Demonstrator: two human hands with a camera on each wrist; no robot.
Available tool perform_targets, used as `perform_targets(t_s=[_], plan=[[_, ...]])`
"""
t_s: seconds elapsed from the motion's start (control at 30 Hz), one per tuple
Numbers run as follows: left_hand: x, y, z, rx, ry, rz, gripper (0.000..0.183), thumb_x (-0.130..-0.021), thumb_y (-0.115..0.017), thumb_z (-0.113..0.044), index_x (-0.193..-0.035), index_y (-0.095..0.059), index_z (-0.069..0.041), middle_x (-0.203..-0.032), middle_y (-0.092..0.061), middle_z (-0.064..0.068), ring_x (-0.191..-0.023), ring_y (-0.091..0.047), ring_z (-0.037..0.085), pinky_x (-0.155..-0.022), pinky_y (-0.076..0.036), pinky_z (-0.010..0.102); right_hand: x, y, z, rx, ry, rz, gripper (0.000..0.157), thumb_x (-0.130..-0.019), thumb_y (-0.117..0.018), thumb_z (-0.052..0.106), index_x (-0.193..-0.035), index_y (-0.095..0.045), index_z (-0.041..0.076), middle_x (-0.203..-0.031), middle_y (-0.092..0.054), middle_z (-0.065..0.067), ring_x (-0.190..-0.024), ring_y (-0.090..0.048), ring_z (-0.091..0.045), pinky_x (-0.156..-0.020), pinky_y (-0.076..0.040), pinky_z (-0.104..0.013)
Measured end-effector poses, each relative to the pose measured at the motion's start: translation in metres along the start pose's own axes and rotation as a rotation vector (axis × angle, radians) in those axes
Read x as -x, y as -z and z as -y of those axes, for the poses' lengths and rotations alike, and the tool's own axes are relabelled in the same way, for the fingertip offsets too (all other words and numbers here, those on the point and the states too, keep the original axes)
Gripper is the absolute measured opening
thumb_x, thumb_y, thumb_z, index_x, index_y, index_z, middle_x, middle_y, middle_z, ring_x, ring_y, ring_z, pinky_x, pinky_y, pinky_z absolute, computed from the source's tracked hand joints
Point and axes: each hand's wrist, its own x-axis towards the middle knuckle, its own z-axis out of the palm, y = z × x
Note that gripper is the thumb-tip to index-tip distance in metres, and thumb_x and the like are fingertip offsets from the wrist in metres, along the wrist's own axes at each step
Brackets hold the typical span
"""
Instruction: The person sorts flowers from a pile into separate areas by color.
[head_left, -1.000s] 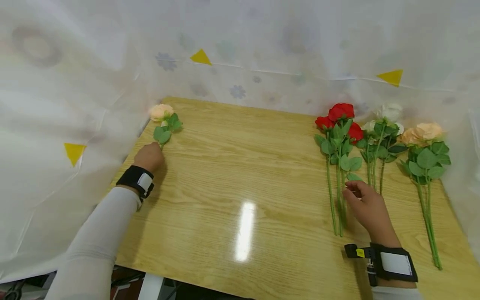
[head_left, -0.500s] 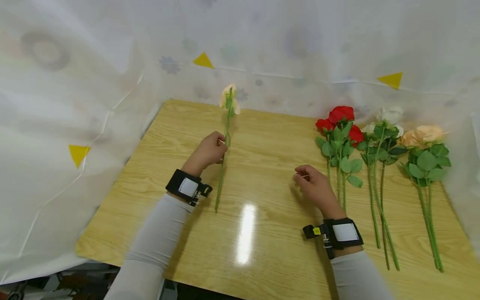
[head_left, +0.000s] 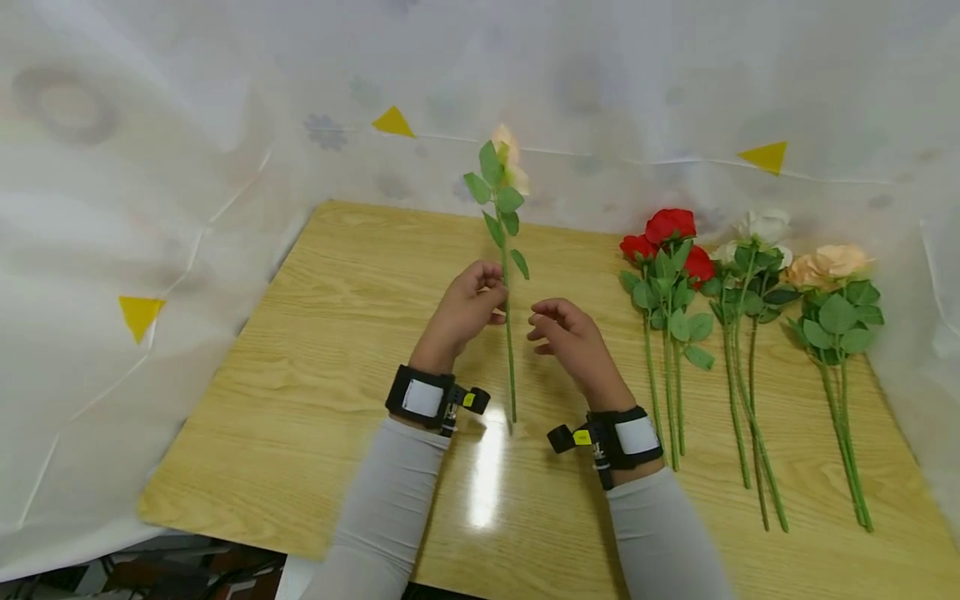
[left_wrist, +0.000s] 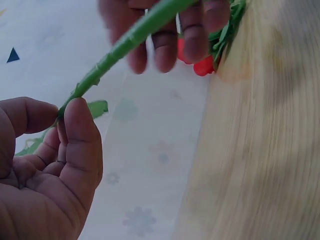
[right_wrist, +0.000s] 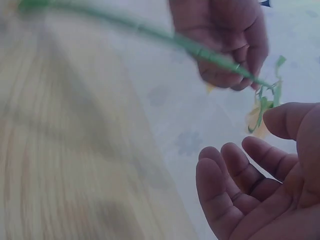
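My left hand (head_left: 472, 307) pinches the green stem of a peach rose (head_left: 510, 160) between thumb and fingertips. The rose stands nearly upright above the table, bloom at the top and bare stem end pointing down. In the left wrist view the thumb and forefinger meet on the stem (left_wrist: 117, 53), just below a leaf. My right hand (head_left: 573, 337) is close to the right of the stem, holding nothing, its fingers loosely bent and apart from the thumb. The right wrist view shows those fingers (right_wrist: 212, 182) beneath the stem, with the left hand (right_wrist: 225, 40) beyond.
On the right of the wooden table (head_left: 300, 400) lie red roses (head_left: 670, 225), white roses (head_left: 763, 227) and peach roses (head_left: 832, 262), in separate groups with stems toward me. A pale patterned curtain (head_left: 600, 83) with yellow triangles hangs behind and along the left side.
My left hand has lifted the peach rose from the table's far left and carried it right to the middle, turning it upright. My right hand has moved left from the red roses' stems toward it.
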Motion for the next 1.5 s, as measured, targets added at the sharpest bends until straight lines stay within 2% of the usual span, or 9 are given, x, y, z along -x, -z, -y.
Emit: perform_targets(t_s=[0.1,0.23,0.43,0.7,0.9,1.03,1.13,1.3,1.5], plan=[[0.001,-0.002,0.004,0.051,-0.021,-0.026,0.023,-0.092,-0.052,-0.009,-0.115,-0.049,-0.004,-0.097,-0.050,0.009,-0.083,-0.058,0.024,-0.068,-0.056,0.035,-0.001,-0.007,0.007,-0.022,-0.001,0.033,0.034,-0.096,-0.053,0.029,-0.122,-0.053,0.007,-0.115,-0.053,-0.018,-0.096,-0.057,-0.027,-0.081,-0.053,-0.046],[0.002,-0.006,0.008,0.106,-0.039,-0.027,0.023,-0.092,-0.053,-0.007,-0.114,-0.049,-0.002,-0.096,-0.050,0.008,-0.081,-0.057,0.021,-0.069,-0.055,0.032,0.001,-0.013,0.013,0.027,0.025,0.035,0.034,-0.096,-0.053,0.018,-0.126,-0.048,0.002,-0.104,-0.053,-0.018,-0.086,-0.057,-0.029,-0.077,-0.052,-0.053],[0.003,-0.011,0.010,0.140,-0.077,-0.063,0.025,-0.090,-0.055,-0.005,-0.114,-0.051,0.001,-0.096,-0.051,0.007,-0.081,-0.055,0.018,-0.070,-0.055,0.032,0.006,-0.017,0.015,0.181,0.078,0.016,0.026,-0.095,-0.053,0.013,-0.120,-0.052,0.006,-0.096,-0.055,-0.014,-0.074,-0.054,-0.024,-0.061,-0.047,-0.036],[0.002,-0.016,0.011,0.118,-0.068,-0.043,0.027,-0.090,-0.056,-0.007,-0.115,-0.052,0.001,-0.097,-0.052,0.009,-0.083,-0.057,0.019,-0.070,-0.055,0.032,0.010,-0.014,0.014,0.279,0.096,0.005,0.017,-0.096,-0.051,0.017,-0.112,-0.052,0.011,-0.094,-0.057,-0.011,-0.075,-0.057,-0.021,-0.058,-0.050,-0.036],[0.002,-0.011,0.014,0.051,-0.035,-0.012,0.025,-0.091,-0.058,-0.015,-0.115,-0.056,-0.007,-0.099,-0.055,0.009,-0.086,-0.059,0.022,-0.070,-0.055,0.034,0.015,-0.001,0.015,0.328,0.061,0.007,0.023,-0.096,-0.051,0.017,-0.117,-0.049,0.008,-0.098,-0.056,-0.012,-0.079,-0.059,-0.022,-0.061,-0.051,-0.038],[0.001,0.003,0.017,-0.007,-0.008,-0.025,0.026,-0.093,-0.058,-0.020,-0.116,-0.056,-0.010,-0.102,-0.055,0.009,-0.092,-0.058,0.029,-0.075,-0.055,0.039,0.019,0.025,0.014,0.348,0.039,-0.012,0.025,-0.097,-0.049,0.015,-0.120,-0.047,0.005,-0.101,-0.053,-0.014,-0.081,-0.058,-0.024,-0.064,-0.052,-0.038],[0.000,0.018,0.021,-0.049,-0.007,-0.051,0.026,-0.093,-0.057,-0.021,-0.117,-0.056,-0.009,-0.103,-0.054,0.010,-0.096,-0.057,0.035,-0.079,-0.054,0.044,0.025,0.057,0.013,0.403,0.034,-0.059,0.027,-0.098,-0.047,0.014,-0.121,-0.045,0.001,-0.102,-0.052,-0.017,-0.082,-0.058,-0.026,-0.065,-0.052,-0.036],[0.001,0.045,0.027,-0.128,0.003,-0.113,0.027,-0.093,-0.056,-0.020,-0.116,-0.055,-0.007,-0.102,-0.053,0.012,-0.097,-0.056,0.037,-0.082,-0.052,0.050,0.047,0.129,0.007,0.520,-0.047,-0.143,0.040,-0.100,-0.041,0.024,-0.130,-0.038,-0.003,-0.114,-0.048,-0.021,-0.088,-0.056,-0.030,-0.066,-0.053,-0.033],[0.010,0.080,0.033,-0.187,0.076,-0.109,0.031,-0.094,-0.055,-0.023,-0.120,-0.053,-0.006,-0.104,-0.052,0.011,-0.095,-0.056,0.029,-0.084,-0.051,0.048,0.084,0.221,-0.011,0.642,-0.220,-0.206,0.059,-0.100,-0.032,0.034,-0.139,-0.022,-0.010,-0.125,-0.036,-0.033,-0.097,-0.050,-0.040,-0.069,-0.048,-0.046]])
